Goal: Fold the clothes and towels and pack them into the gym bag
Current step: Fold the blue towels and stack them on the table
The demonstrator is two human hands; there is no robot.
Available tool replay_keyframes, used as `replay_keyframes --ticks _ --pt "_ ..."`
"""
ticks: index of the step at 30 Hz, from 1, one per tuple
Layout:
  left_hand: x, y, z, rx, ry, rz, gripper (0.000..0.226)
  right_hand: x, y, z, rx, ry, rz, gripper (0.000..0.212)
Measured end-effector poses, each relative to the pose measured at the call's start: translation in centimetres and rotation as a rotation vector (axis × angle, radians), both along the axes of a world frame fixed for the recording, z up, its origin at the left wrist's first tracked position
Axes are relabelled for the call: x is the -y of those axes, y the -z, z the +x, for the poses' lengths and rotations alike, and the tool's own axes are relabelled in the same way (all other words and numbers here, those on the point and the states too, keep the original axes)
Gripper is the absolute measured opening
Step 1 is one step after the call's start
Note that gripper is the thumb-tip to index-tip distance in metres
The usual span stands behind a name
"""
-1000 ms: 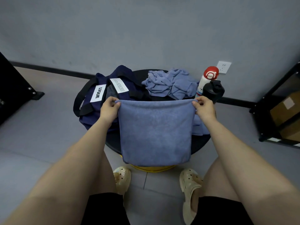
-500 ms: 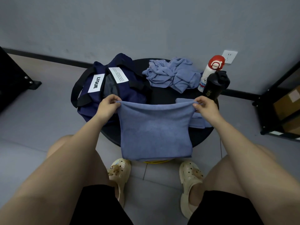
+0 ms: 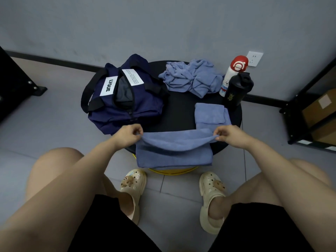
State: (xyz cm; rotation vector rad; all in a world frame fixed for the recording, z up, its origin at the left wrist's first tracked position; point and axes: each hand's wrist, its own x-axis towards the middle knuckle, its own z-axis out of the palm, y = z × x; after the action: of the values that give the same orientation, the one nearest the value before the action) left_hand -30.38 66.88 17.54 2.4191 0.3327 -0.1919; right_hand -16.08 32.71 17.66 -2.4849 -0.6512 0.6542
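A round black table (image 3: 181, 108) carries a white bottle with a red cap (image 3: 231, 73), touching a black shaker bottle (image 3: 237, 90) just in front. A white wall socket (image 3: 255, 58) sits behind. Cardboard boxes (image 3: 320, 110) fill a black metal shelf (image 3: 291, 113).

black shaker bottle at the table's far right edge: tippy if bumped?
Probably. The black bottle is tall and narrow, standing upright near the round table's rim, so a sideways knock could topple it off. It touches or nearly touches the white bottle, which might go too. Fill level can't be seen.
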Motion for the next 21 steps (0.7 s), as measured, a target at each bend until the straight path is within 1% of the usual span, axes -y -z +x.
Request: replay_keyframes --ticks 4,6,9,11,13,15,17,18,21 --pt "0.6 2.3 -1.6 -0.089 0.086 0.070 0.014 -0.3 2.6 -2.1 -0.018 -0.026 -0.055 0.005" --pt "0.4 3.2 -2.2 -0.124 0.096 0.095 0.016 0.0 4.0 -2.9 -0.016 -0.018 -0.058 0.008" --pt "0.4 4.2 -2.6 -0.130 0.107 0.099 0.021 0.5 5.3 -3.6 -0.025 -0.034 -0.080 0.014" --pt "0.6 4.7 -2.8 -0.146 0.148 0.123 0.026 0.4 5.8 -3.8 -0.024 -0.056 -0.109 0.016" --pt "0.8 5.1 -3.1 -0.192 0.213 0.168 0.026 0.4 5.9 -3.9 -0.013 -0.091 -0.124 0.012" --pt "0.9 5.4 -3.3 -0.225 0.288 0.250 0.020 0.5 5.9 -3.9 0.000 -0.143 -0.136 0.006" --pt "1.3 5.8 -3.3 -0.179 0.293 0.309 0.013 0.2 5.8 -4.0 0.040 -0.135 -0.117 0.018" --pt "1.6 6.0 -3.1 -0.125 0.258 0.309 0.014 -0.1 5.9 -4.0 0.092 -0.110 -0.095 0.023" --pt "2.6 6.7 -2.1 0.003 0.128 0.289 0.033 -1.8 6.7 -4.2 0.264 -0.073 -0.020 0.027"
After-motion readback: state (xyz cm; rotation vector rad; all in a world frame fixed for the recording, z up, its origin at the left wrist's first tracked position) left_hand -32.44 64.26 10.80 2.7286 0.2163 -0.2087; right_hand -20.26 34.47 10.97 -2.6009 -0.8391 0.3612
